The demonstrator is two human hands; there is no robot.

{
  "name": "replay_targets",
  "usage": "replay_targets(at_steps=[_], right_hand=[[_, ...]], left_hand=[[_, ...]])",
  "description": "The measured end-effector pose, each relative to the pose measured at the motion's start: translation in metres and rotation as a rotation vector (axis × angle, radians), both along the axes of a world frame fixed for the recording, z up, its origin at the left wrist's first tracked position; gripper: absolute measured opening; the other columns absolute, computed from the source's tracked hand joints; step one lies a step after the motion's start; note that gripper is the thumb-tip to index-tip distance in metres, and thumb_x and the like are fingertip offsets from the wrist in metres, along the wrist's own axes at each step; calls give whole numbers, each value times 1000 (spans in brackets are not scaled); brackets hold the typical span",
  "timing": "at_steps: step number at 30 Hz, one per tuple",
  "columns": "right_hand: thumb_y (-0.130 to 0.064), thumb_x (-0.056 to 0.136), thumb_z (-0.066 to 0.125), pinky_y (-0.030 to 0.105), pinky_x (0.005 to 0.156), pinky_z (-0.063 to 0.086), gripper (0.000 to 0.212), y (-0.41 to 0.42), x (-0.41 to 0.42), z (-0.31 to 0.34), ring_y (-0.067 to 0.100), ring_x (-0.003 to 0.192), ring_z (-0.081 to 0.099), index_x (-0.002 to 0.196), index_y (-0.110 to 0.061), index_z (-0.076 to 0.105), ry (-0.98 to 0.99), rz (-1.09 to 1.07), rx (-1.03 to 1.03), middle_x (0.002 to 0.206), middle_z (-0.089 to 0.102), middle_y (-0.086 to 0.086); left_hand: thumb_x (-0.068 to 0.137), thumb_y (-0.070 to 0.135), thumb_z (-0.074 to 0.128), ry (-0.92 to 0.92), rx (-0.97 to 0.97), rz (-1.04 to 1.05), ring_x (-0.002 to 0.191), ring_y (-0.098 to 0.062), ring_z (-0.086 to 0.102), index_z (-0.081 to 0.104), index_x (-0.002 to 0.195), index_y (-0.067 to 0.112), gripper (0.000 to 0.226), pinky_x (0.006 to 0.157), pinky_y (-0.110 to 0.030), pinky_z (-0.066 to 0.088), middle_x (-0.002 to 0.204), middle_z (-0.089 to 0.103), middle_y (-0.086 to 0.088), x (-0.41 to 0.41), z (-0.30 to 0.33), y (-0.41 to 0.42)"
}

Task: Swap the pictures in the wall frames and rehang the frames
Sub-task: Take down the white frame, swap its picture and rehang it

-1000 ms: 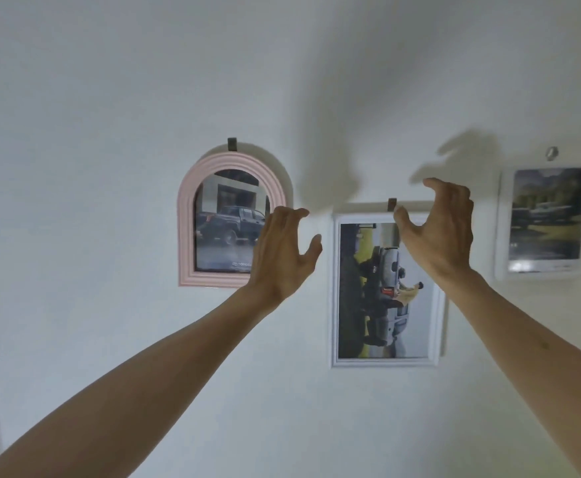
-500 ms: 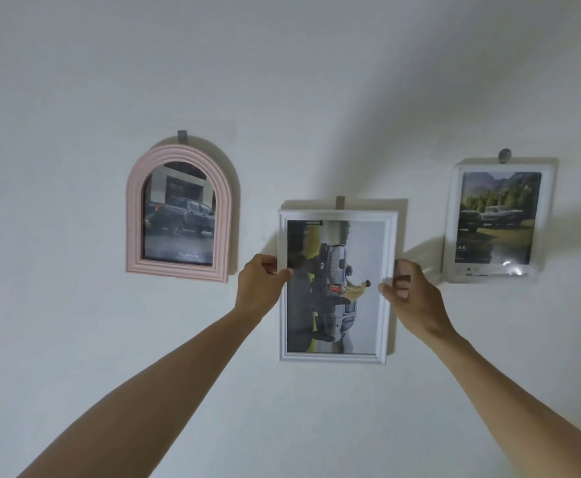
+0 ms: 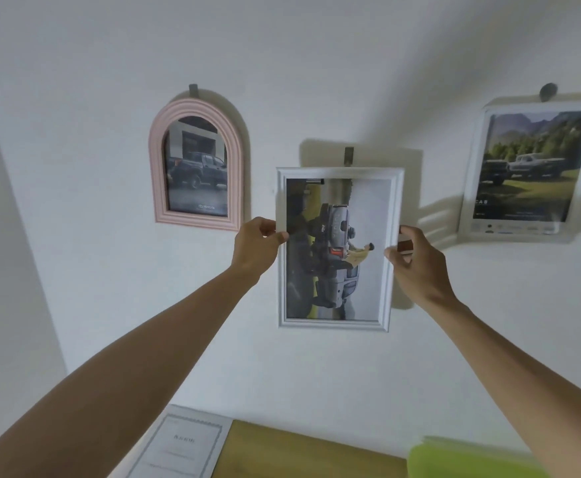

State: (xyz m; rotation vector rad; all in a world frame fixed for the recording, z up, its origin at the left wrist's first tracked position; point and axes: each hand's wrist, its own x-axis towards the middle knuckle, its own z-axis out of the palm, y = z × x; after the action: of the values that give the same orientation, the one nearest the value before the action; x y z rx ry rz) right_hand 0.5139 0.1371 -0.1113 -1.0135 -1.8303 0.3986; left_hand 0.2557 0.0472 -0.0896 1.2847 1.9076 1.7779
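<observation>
Holding the white frame (image 3: 337, 250) by its two long sides, the person stood at the step of taking it off the wall. The left hand (image 3: 256, 248) pinched the left side near its middle, and the right hand (image 3: 416, 263) gripped the right side, thumb in front and fingers behind. The frame's top edge sat just below the grey hook (image 3: 349, 156), tilted a little forward, so it seemed already free or almost free; I cannot tell which. The next move probably called for bringing the frame down to the counter (image 3: 299, 453) without bumping the pink arched frame (image 3: 197, 165) or the right frame (image 3: 533, 169). The pink frame's picture showed the word TOYOTA under a dark truck. The right picture carried letters like "CAB", and the paper (image 3: 182, 443) at the counter's left edge had writing too small to read.
</observation>
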Motion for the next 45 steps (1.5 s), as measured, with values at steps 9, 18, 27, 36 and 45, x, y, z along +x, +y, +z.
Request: replay_targets(at_steps=[9,18,27,36,45], right_hand=[[-24,97,57,41,88,53,39,-33,-12,-73,22,95,62,135,-24,47,-93,-50,-176,107,62,-2],[-21,100,52,45,93,52,42,-93,-43,-200,27,106,62,141,-18,43,-208,-41,-497,113,63,3],[-35,97,60,36,98,50,61,-159,-97,-236,22,118,58,149,-18,33,-222,16,-623,139,51,8],[-57,80,68,40,81,60,56,-198,-161,-183,15,90,70,123,-24,54,51,43,-688,100,64,-15],[-8,82,57,39,73,60,24,-195,-155,-178,26,83,70,99,-17,71,-8,-50,-676,90,73,3]], left_hand=[[88,22,72,-77,-189,-92,87,-20,63,60,104,10,24,90,-44,57,93,62,0,-13,-74,-50],[91,25,68,-124,-402,-135,102,-26,62,58,111,8,27,90,-41,56,100,60,-1,-26,-174,-120],[92,33,64,132,-509,-100,90,-10,59,57,108,15,25,62,-9,36,100,62,6,-31,-231,-171],[84,45,64,203,-390,-80,72,-4,61,57,83,28,18,71,-35,53,78,64,16,-4,-248,-194],[94,57,50,447,-290,-294,92,-13,64,65,111,24,40,79,-31,50,110,61,12,-4,-267,-199]])
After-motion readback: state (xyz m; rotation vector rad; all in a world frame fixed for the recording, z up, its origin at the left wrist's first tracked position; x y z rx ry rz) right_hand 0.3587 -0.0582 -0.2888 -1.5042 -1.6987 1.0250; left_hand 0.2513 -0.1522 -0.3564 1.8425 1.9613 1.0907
